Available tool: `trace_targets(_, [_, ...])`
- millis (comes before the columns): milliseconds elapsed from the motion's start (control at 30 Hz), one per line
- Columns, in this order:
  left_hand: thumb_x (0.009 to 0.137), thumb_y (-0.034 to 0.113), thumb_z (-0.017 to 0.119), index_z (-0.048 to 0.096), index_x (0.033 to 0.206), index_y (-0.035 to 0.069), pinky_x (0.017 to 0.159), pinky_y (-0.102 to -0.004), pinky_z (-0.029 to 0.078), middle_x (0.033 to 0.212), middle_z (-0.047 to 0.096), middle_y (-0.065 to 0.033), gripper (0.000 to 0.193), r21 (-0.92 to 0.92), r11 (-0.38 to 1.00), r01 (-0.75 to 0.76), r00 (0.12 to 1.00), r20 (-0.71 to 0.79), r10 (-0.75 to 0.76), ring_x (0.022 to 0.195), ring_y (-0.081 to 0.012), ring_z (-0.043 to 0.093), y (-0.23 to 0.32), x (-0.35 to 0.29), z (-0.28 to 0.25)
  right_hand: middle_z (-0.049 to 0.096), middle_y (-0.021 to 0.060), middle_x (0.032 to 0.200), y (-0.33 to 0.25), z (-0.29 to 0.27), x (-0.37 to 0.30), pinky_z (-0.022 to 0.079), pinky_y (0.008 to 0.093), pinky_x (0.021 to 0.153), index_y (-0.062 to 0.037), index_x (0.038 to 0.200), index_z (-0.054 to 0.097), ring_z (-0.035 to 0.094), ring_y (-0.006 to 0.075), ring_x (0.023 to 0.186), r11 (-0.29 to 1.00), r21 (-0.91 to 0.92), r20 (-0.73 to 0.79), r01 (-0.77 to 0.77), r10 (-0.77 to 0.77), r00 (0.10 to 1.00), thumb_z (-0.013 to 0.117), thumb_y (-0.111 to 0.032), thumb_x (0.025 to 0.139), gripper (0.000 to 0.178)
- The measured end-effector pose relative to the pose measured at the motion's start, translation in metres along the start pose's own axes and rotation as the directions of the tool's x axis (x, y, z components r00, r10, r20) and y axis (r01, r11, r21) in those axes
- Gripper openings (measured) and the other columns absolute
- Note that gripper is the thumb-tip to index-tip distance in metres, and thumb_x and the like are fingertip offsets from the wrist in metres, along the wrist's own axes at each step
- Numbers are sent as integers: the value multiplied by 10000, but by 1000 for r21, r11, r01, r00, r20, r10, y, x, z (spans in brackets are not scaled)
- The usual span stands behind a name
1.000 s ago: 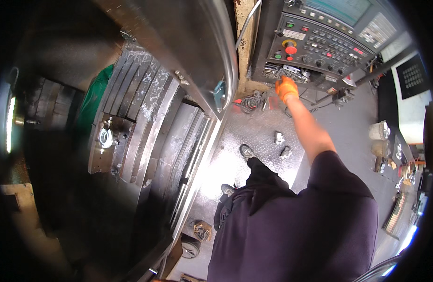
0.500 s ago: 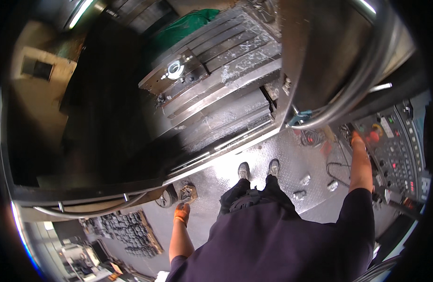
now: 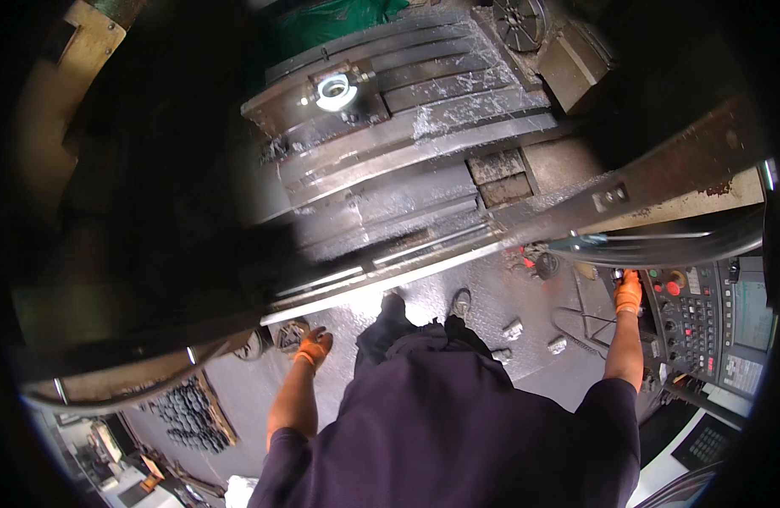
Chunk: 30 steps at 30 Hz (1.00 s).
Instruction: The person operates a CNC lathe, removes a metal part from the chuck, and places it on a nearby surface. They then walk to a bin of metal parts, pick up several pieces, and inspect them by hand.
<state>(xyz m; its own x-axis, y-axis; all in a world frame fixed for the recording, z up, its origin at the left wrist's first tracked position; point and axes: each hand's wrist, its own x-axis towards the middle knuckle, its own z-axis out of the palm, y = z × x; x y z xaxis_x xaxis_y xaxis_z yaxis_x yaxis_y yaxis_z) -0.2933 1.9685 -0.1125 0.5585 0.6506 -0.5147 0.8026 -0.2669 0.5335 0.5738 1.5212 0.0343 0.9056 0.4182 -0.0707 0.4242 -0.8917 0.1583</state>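
My left hand (image 3: 315, 346), in an orange glove, hangs low beside a round-topped bin (image 3: 290, 336) on the floor, its fingers loosely apart and holding nothing. My right hand (image 3: 628, 292), also gloved in orange, is at the left edge of the control panel (image 3: 693, 317), left of a red button (image 3: 674, 289). Its fingers are closed around a small dark and shiny part I cannot make out. Ahead of me, a steel machine table (image 3: 424, 140) with slots carries a fixture block (image 3: 318, 102) holding a bright metal ring (image 3: 333, 91). Pale chips lie scattered on the table.
Dark machine doors stand at left, with a curved handle (image 3: 191, 381). A long bar handle (image 3: 661, 250) runs along the right door. A coiled cable (image 3: 576, 334) hangs by the panel. A pallet of dark round parts (image 3: 187, 413) lies behind at left. Green cloth (image 3: 335, 21) covers the far end.
My body has shifted and the view has turned, so the machine's right side shows more. My feet have stepped. The left hand has come up slightly with its fingers spread; the right hand stays by the panel.
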Motion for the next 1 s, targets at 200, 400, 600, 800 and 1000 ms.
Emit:
trace_targets(200, [941,347,618,581,1343,87,1020,-347,456,1218,679,-158,481,-464,886,20,995,-82,-65,1172,-261,620,-17,87,-54,620,98,1073,-142,-89,-127,508,384,804,-103,1060,589,590,280,937,434,895,70,-99,82,994,639,-68,827,241])
trace_targets(400, [955,341,646,543,1373,17,1015,-317,458,1264,658,-137,540,-751,649,120,990,135,-27,1183,-223,607,159,156,-137,640,78,1013,-345,-174,-203,511,364,896,-49,952,598,629,187,938,169,985,-19,33,-83,996,576,-168,993,128])
trace_targets(600, [949,469,655,413,1482,41,1014,-383,477,1397,563,-141,725,-924,256,286,873,361,329,1203,-259,587,300,220,-171,670,117,1034,-517,-200,-127,541,435,866,-85,930,595,661,241,892,-552,736,251,-391,-313,916,499,-422,1033,365])
trace_targets(800, [981,446,605,453,1397,39,720,-304,526,1196,607,-119,601,-962,-205,182,934,105,341,920,-180,656,378,311,-199,707,151,982,-603,-175,-21,549,458,751,-95,1019,605,669,309,719,-624,493,372,-606,-478,795,574,-491,978,400])
trace_targets(1000, [953,401,643,581,1206,24,620,-272,486,1052,644,-103,458,-948,-314,56,998,49,31,744,-170,614,427,375,-206,668,62,1045,-618,-130,73,558,329,665,-127,1110,583,643,166,733,-698,493,432,-519,-321,843,629,-391,979,299])
